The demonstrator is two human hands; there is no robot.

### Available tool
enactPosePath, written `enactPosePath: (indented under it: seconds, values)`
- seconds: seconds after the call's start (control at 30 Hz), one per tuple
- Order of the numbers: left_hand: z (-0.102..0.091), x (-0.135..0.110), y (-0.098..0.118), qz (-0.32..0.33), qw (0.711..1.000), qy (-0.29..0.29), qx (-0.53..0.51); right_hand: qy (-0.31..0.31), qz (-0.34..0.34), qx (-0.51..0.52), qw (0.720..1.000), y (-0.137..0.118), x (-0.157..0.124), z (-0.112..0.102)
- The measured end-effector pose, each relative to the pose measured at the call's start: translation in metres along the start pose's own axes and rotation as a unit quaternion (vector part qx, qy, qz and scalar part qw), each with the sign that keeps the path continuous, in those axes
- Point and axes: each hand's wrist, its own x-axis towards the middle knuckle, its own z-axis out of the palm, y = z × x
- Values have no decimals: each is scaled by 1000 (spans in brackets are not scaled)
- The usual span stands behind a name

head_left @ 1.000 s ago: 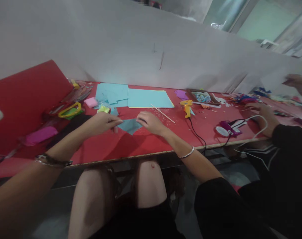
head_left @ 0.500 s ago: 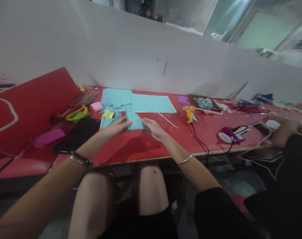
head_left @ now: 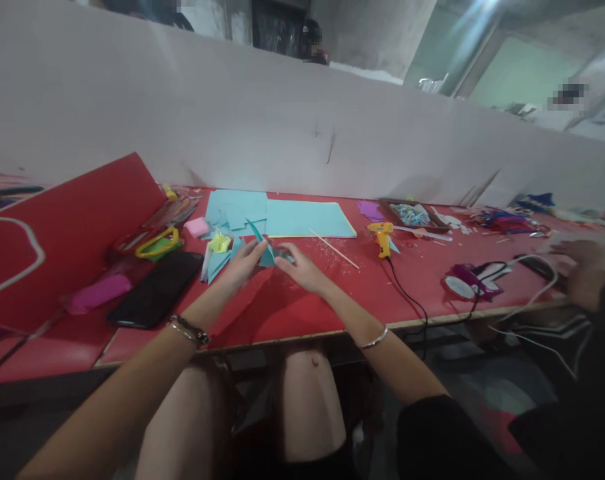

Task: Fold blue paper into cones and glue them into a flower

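Observation:
A folded piece of light blue paper is lifted a little above the red table. My left hand pinches its left side and my right hand pinches its right side. Both hands are closed on the paper at the table's middle. Flat light blue sheets lie just behind the hands, with smaller blue offcuts to the left.
A black phone lies left of my hands, with yellow-handled scissors and a pink roll beyond. A thin wooden stick and a yellow glue gun with a black cord lie right. Another person's hand works at far right.
The blue paper lay flat under my hands; now it is folded narrower and raised off the table between both hands. The neighbour's hand has shifted at the right.

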Motion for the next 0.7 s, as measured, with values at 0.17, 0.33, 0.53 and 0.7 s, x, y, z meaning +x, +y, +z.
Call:
enactPosePath:
  seconds: [0.17,0.33,0.53,0.7]
  values:
    - [-2,15,-13,36,998,-19,48,39,-65,-188,979,-9,9,-7]
    - [-8,21,-11,27,994,-76,68,71,41,-177,981,-2,32,-17]
    - [-24,27,-8,-33,993,-39,103,92,95,34,991,18,50,-33]
    - [-33,41,-13,-85,991,-21,98,82,34,82,993,29,55,-41]
